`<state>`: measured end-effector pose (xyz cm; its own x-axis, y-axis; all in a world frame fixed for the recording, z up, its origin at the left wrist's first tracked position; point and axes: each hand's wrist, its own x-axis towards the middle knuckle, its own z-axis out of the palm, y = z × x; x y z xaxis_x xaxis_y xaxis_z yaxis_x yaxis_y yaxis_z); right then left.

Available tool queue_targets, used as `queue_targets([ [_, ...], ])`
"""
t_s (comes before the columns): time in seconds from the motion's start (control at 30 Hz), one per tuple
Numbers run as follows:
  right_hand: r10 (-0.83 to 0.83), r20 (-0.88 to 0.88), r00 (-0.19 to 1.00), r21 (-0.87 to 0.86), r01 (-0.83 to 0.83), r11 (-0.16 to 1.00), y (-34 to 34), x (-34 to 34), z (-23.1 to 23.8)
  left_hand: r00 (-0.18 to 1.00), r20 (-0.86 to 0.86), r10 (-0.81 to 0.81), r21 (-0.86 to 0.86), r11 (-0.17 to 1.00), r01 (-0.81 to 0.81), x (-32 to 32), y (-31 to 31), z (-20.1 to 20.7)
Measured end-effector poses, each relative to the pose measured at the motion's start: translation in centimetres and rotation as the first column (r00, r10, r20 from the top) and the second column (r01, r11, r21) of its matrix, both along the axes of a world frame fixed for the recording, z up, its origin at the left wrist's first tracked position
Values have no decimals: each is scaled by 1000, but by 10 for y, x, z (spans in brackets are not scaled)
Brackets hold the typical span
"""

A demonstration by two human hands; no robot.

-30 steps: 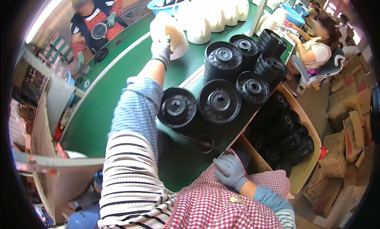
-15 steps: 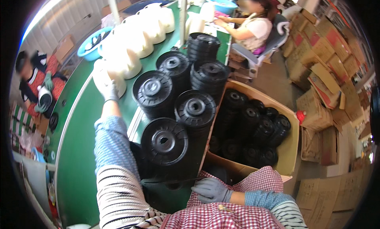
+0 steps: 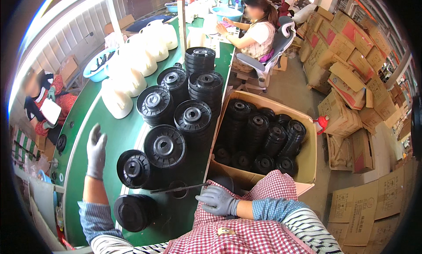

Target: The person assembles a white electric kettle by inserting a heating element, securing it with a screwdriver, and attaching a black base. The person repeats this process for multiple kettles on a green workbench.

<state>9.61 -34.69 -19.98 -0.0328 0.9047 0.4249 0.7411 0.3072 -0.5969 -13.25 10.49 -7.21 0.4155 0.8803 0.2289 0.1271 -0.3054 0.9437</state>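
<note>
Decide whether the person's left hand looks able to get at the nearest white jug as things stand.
Probably yes: the left hand looks open and empty, and only green tabletop shows between it and the white jug; the black disc stacks stand to its right.

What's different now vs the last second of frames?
Left hand has let go of the nearest white shell and drawn back toward the wearer, empty, over the green table. The view has shifted too. Unchanged: right hand on the checked apron, black stacks standing on the table.
</note>
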Motion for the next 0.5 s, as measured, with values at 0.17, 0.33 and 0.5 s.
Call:
queue_targets([
  [0.17,133,-275,952,65,-119,991,-1,5,21,935,-196,295,33,955,-295,-127,-83,-21],
  [0.33,-257,-464,848,-95,241,966,-37,44,20,602,-551,578,414,815,-405,-197,-161,-29],
  [0.5,-546,-654,524,-502,240,831,-78,123,-68,20,-751,660,566,659,-495,-258,-183,-53],
])
